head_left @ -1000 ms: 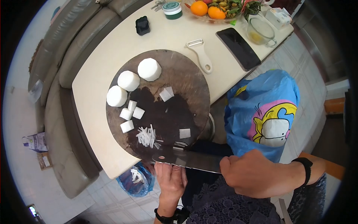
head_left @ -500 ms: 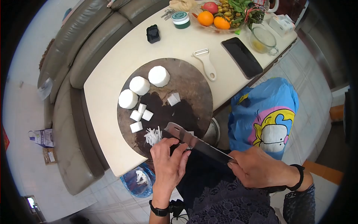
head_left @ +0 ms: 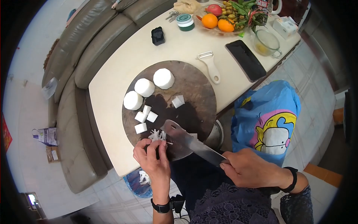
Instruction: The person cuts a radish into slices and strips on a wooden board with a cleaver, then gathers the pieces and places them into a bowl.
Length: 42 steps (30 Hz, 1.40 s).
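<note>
My right hand [head_left: 244, 168] grips the handle of a broad cleaver [head_left: 192, 142], its blade tilted over the lower part of a round wooden chopping board [head_left: 194, 82]. At the board's lower left edge, the curled fingers of my left hand [head_left: 153, 158] touch a small pile of thin white strips [head_left: 157, 135]; whether they hold any is hidden. Small white blocks [head_left: 140, 128] lie above the pile. Three thick white rounds [head_left: 163, 78] stand along the board's upper left. Thin white slices [head_left: 178, 101] rest near its middle, and another pale piece shows behind the blade.
Beyond the board are a peeler [head_left: 210, 67], a black phone [head_left: 246, 60], a glass cup [head_left: 266, 43], a fruit bowl [head_left: 220, 26] and a green jar [head_left: 185, 22]. A blue bag [head_left: 261, 119] stands right; another blue bag [head_left: 137, 183] sits below the table's corner.
My left hand has moved left to the strips, away from the blade. The cleaver has shifted slightly left with my right hand. The whole view has shifted a little.
</note>
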### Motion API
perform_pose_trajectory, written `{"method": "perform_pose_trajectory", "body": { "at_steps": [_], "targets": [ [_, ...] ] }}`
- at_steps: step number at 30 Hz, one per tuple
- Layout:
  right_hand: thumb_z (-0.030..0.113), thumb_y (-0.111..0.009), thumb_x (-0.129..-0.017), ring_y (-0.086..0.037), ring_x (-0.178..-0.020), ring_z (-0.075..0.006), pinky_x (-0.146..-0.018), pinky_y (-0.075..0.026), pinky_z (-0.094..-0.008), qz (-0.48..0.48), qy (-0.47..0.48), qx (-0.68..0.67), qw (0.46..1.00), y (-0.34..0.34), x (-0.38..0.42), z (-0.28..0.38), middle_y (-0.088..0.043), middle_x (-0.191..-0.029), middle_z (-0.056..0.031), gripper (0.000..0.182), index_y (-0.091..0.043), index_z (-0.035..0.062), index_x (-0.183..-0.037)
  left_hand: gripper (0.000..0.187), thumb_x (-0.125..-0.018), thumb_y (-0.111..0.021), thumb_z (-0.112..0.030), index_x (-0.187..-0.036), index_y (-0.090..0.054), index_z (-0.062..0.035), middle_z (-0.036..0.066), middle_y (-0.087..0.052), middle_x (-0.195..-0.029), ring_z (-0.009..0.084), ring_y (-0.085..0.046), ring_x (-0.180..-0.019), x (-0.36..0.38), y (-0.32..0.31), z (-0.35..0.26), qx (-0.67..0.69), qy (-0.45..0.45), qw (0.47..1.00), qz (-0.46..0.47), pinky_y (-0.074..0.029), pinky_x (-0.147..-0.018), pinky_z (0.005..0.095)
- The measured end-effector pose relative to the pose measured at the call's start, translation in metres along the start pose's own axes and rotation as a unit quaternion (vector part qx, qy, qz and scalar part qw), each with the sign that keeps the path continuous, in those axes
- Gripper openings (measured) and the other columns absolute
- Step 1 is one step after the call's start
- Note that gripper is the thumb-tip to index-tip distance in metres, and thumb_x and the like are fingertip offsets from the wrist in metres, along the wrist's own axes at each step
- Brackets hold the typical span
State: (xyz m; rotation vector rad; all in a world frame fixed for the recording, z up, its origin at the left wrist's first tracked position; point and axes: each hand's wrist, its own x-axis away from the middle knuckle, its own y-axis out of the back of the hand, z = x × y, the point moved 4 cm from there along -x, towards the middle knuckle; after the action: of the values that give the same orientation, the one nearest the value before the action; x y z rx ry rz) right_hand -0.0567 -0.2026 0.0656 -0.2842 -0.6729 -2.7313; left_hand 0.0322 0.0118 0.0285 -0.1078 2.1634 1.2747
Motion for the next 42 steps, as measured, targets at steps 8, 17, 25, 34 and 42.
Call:
{"method": "perform_pose_trajectory", "body": {
  "at_steps": [8,17,25,34,42],
  "targets": [
    [0.014,-0.05,-0.091,-0.055,-0.048,-0.0179,-0.049,-0.043,-0.0328,0.087,-0.05,-0.257,0.961,-0.007,-0.017,-0.009,-0.058,-0.059,-0.0092,0.02,-0.058,-0.0015,-0.081,0.022,-0.095,-0.058,-0.01,-0.111,-0.065,0.0034,0.01,-0.067,-0.1,0.0127,-0.06,-0.084,0.003,0.012,0.007,0.264,0.24,0.934,0.011,-0.048,-0.077,0.0251],
    [0.016,-0.052,-0.094,-0.05,-0.048,-0.0042,-0.043,-0.038,-0.0211,0.145,-0.07,-0.4,0.902,-0.023,-0.032,-0.015,-0.06,-0.063,-0.0012,0.025,-0.059,0.0023,-0.074,0.034,-0.097,-0.054,-0.009,-0.128,-0.052,0.0046,0.012,-0.067,-0.103,0.0157,-0.065,-0.084,0.0,-0.004,0.008,0.63,0.425,0.647,0.069,-0.055,-0.075,0.0281],
    [0.015,-0.051,-0.091,-0.051,-0.046,-0.0066,-0.043,-0.04,-0.0237,0.086,-0.071,-0.357,0.927,-0.011,-0.032,-0.024,-0.059,-0.061,-0.0032,0.023,-0.058,-0.0012,-0.076,0.031,-0.093,-0.057,0.0,-0.124,-0.057,0.0041,0.012,-0.068,-0.1,0.0156,-0.065,-0.088,-0.005,0.008,0.017,0.446,0.326,0.832,0.047,-0.053,-0.08,0.0282],
    [0.015,-0.05,-0.091,-0.05,-0.046,-0.0058,-0.042,-0.038,-0.0225,0.05,-0.076,-0.351,0.932,-0.008,-0.031,-0.033,-0.058,-0.06,-0.0016,0.026,-0.058,0.0018,-0.071,0.036,-0.083,-0.065,0.007,-0.118,-0.064,-0.0027,0.006,-0.066,-0.087,0.0119,-0.061,-0.086,-0.013,0.008,0.015,0.157,0.143,0.976,0.049,-0.049,-0.078,0.0259],
    [0.016,-0.051,-0.094,-0.05,-0.045,-0.0049,-0.042,-0.038,-0.0211,0.015,-0.053,-0.375,0.926,-0.001,-0.029,-0.042,-0.058,-0.06,-0.0012,0.028,-0.058,0.002,-0.071,0.039,-0.077,-0.068,0.01,-0.114,-0.067,-0.0041,0.007,-0.067,-0.088,0.0146,-0.06,-0.077,-0.009,0.002,0.027,0.179,0.168,0.968,0.049,-0.05,-0.073,0.0281]
  ]
}}
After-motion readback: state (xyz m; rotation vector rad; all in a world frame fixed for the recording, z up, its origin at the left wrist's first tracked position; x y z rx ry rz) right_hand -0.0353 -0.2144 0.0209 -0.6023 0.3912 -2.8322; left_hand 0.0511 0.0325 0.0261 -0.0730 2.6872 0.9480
